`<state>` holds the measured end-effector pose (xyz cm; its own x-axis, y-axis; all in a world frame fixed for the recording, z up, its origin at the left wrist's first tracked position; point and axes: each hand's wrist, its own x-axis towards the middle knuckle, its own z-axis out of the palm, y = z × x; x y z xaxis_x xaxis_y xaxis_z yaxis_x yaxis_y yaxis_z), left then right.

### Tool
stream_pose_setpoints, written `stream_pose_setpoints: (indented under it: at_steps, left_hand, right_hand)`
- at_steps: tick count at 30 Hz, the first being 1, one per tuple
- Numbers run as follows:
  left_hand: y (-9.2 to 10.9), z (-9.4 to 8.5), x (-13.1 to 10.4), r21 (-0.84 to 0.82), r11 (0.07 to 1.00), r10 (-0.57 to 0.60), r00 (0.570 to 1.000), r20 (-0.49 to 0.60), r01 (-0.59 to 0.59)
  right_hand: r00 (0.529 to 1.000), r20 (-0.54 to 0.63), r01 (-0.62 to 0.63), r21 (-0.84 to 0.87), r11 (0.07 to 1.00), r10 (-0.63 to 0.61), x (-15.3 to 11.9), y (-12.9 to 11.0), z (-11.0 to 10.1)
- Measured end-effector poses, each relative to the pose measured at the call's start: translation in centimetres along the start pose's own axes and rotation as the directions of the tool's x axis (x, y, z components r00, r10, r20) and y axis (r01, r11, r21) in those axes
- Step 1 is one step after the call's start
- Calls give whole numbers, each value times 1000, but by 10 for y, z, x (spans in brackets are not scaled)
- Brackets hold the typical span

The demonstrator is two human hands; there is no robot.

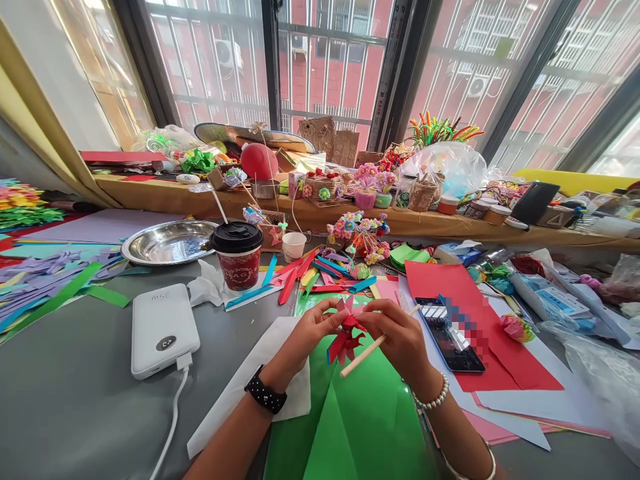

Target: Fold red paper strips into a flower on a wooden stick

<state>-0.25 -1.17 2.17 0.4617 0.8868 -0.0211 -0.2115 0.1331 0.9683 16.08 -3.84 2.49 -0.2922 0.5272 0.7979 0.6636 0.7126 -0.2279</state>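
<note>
Between my two hands is a red and pink folded paper flower (345, 341), with pointed petals above and curled strips below. My left hand (316, 328) pinches it from the left with thumb and forefinger. At its right side, the fingertips of my right hand (395, 328) grip the flower too. A thin wooden stick (364, 355) lies across my right hand, held in its fingers and slanting down to the left. Beneath both hands a green sheet (370, 413) covers the work spot, and a white sheet (280, 373) lies under my left wrist.
A white power bank (165, 330) with a cable and a lidded coffee cup (237, 257) stand at left. Coloured paper strips (300, 273) lie ahead. At right, a phone (450, 337) rests on red paper (520, 347). A metal plate (170, 241) sits farther back.
</note>
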Motion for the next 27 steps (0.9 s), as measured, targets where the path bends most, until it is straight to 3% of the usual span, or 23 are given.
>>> stream_pose_setpoints:
  at_steps: [10, 27]
  left_hand:
    - [-5, -3, 3, -111, 994, -9, 997, -78, 0]
    - [-2, -4, 4, -148, 988, -69, 986, -154, 46]
  right_hand:
    - [998, 24, 58, -127, 990, -55, -4, -3, 3]
    - [984, 76, 176, -292, 940, -161, -3, -8, 6]
